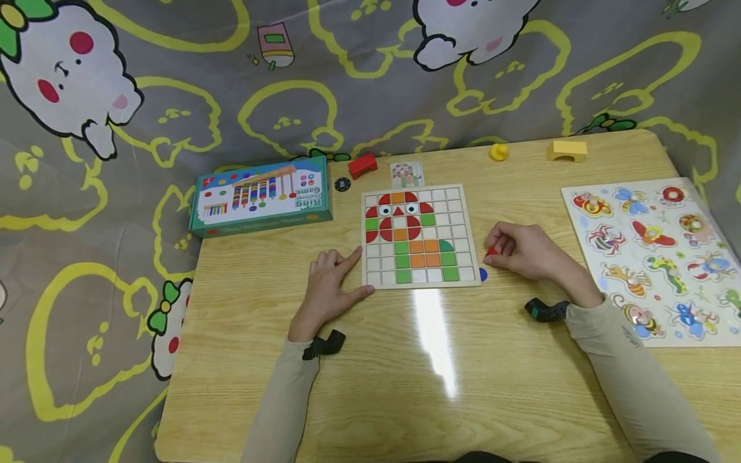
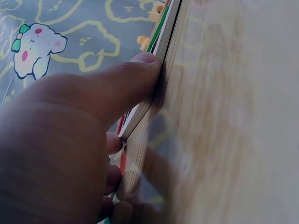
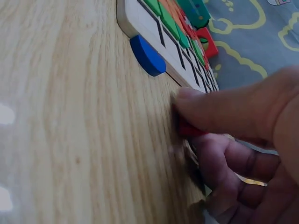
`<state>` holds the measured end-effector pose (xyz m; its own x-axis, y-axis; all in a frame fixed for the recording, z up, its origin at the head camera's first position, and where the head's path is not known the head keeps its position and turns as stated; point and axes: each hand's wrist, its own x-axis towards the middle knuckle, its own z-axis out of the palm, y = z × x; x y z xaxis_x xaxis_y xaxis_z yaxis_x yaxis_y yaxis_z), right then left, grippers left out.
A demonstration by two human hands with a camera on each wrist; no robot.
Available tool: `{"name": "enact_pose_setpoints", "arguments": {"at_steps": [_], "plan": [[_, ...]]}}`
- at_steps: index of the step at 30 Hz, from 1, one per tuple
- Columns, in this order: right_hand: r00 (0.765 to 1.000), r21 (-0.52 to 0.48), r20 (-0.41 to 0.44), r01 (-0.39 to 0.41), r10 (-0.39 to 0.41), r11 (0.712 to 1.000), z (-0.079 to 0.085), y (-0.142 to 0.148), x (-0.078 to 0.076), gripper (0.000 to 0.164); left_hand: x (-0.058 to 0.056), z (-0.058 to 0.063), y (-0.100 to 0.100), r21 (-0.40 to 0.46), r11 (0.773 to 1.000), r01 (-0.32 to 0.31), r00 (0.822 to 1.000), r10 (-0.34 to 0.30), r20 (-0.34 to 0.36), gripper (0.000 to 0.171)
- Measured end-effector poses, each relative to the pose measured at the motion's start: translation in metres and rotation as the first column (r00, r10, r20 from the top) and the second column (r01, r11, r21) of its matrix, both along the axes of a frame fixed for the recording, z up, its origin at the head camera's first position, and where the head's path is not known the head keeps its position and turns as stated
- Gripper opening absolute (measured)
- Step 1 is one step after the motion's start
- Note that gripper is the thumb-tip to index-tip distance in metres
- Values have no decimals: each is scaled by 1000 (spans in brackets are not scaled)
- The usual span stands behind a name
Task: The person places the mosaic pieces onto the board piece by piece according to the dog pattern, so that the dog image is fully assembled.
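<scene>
A wooden grid board [image 1: 381, 260] lies on the table, partly filled with red, green, orange and white pieces that form an animal with two round eyes. At its lower left corner my left hand [image 1: 327, 289] rests, thumb and forefinger spread and touching the frame. In the left wrist view the thumb [image 2: 126, 81] presses along the board's edge. Just right of the board, my right hand [image 1: 527, 251] pinches a small red piece [image 3: 189, 129] between thumb and fingers, low over the table. A blue rounded piece [image 3: 147, 55] lies against the board's lower right corner.
A pattern card [image 1: 407, 175] sits behind the board, near a red block [image 1: 363, 166] and a black disc [image 1: 343, 184]. Left stands a ring game box [image 1: 260, 196]. Behind are a yellow duck [image 1: 498, 152] and a yellow arch block [image 1: 567, 151]; right, an insect puzzle board [image 1: 625, 247].
</scene>
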<state>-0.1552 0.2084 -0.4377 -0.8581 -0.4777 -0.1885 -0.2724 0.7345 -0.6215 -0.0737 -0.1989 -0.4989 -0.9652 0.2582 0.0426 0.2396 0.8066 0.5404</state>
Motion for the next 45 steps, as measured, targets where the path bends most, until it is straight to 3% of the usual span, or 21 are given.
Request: {"name": "enact_pose_setpoints", "arguments": {"at_steps": [7,14,19,23,27,32,38,45], "plan": [[990,-100,1,141,-141,985,-3,4,0,13,1,0,0,11,1000,1,1000,-1,-4,85],[953,-255,114,300,-280,919,1,-4,-6,27,2,1,-2,11,1000,-4,1000,4,8,84],[942,-351,147,334,-301,875,1,-19,-14,32,3,1,-1,19,1000,-1,1000,1,6,84],[948,-401,149,319,-282,859,-3,-33,-24,30,3,0,-1,21,1000,1,1000,-1,5,84],[960,-407,145,280,-241,870,-9,-48,-33,29,2,-2,-1,17,1000,0,1000,0,8,85],[973,-363,144,222,-181,905,-18,-62,-39,26,1,-1,1,10,1000,4,1000,-4,17,84],[989,-280,93,134,-112,951,-18,-73,-40,21,1,2,1,10,1000,2,1000,-2,16,85],[997,-227,44,74,-66,971,-19,-81,-43,14,0,2,0,6,1000,-8,1000,8,25,85]]}}
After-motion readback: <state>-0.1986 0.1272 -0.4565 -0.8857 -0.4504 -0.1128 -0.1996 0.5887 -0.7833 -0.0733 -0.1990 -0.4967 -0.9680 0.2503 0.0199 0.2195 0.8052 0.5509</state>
